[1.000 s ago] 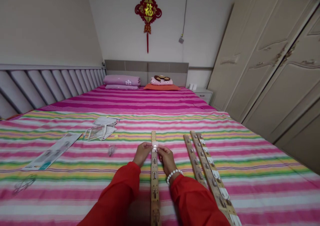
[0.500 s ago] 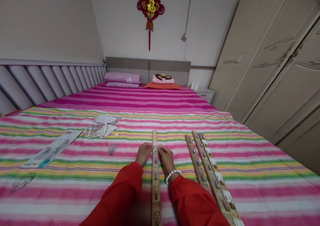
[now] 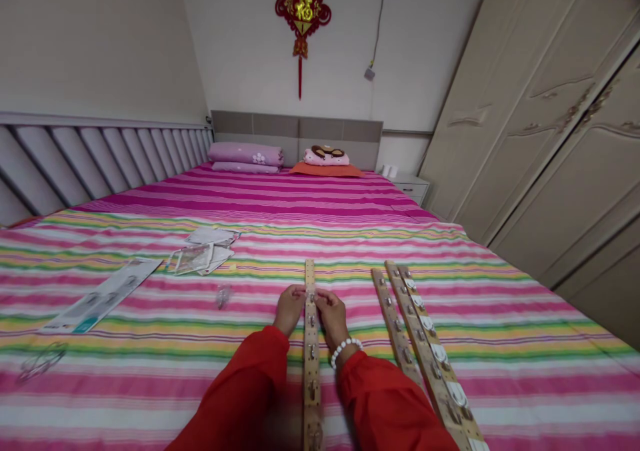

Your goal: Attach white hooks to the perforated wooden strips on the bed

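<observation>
Hook (image 3: 311, 298) near the far end of the wooden strip (image 3: 311, 336), flatter against it than a second ago, so apparently in line with the other hooks (image 3: 313, 352). Left hand (image 3: 290, 310) just left of the strip, right hand (image 3: 333, 314) just right, both pinched closed at the hook's edges.

home bedroom, bed (image 3: 280, 201), headboard (image 3: 343, 133), wardrobe (image 3: 545, 138)

The left hand (image 3: 290, 310) and right hand (image 3: 333, 314) partly hide a small fitting (image 3: 311, 298) on the wooden strip (image 3: 311, 370), whose near end is cropped.
</observation>
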Available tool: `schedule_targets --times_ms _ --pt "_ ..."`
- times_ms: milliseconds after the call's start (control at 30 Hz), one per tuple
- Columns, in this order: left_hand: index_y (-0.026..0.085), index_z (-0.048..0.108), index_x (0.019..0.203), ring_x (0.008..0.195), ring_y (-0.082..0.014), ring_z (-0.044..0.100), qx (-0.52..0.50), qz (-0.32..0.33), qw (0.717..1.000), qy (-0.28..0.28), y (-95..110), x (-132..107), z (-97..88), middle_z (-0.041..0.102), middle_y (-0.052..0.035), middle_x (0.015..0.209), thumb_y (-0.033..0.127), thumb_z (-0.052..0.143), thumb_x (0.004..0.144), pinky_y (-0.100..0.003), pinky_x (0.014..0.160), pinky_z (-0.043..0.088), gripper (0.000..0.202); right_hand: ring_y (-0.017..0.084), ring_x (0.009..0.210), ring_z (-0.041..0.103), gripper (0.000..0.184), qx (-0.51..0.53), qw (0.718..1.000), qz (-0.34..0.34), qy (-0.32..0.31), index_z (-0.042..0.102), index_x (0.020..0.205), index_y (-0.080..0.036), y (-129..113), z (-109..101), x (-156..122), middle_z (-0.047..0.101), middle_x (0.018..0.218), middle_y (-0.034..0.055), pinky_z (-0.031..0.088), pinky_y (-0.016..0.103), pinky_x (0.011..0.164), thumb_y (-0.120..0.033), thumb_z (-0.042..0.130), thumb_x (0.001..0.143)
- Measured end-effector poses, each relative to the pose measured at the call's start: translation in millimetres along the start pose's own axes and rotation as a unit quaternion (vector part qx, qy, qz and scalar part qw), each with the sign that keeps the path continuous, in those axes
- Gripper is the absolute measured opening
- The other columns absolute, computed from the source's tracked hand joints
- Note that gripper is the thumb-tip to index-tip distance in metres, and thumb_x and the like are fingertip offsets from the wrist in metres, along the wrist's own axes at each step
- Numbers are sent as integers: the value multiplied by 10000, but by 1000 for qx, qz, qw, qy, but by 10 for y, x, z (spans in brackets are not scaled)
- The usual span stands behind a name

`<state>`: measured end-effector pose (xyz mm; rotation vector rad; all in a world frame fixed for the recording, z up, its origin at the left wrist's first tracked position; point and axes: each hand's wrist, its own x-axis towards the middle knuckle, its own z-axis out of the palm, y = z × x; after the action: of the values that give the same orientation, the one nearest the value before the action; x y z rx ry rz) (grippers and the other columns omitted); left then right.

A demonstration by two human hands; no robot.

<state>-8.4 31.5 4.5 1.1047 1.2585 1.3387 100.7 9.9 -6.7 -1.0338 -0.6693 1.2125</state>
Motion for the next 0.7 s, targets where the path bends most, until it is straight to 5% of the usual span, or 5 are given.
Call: schedule_targets --times_ms 233,433,700 --pt "135 656 765 614 -134 596 -6 -8 1000 23 -8 -4 0 630 4 641 146 684 566 -253 617 477 201 95 432 417 478 10 999 33 9 719 975 -133 -51 -1 21 465 441 -103 360 229 446 -188 728 500" --pt "133 710 874 655 -139 616 -9 -29 999 -15 -20 6 -36 659 -4 676 148 704 562 -250 645 488 312 81 366 341 506 -17 998 64 -19 731 1032 -114 -102 -15 14 501 409 -81 286 224 382 -158 651 534" --pt "128 762 794 721 -196 657 14 -57 997 -56 27 40 -57 727 -42 674 132 700 556 -326 772 511 246 186 579 617 347 -48 996 50 -48 781 850 -144 -94 36 100 694 547 6 464 273 521 -207 665 529"
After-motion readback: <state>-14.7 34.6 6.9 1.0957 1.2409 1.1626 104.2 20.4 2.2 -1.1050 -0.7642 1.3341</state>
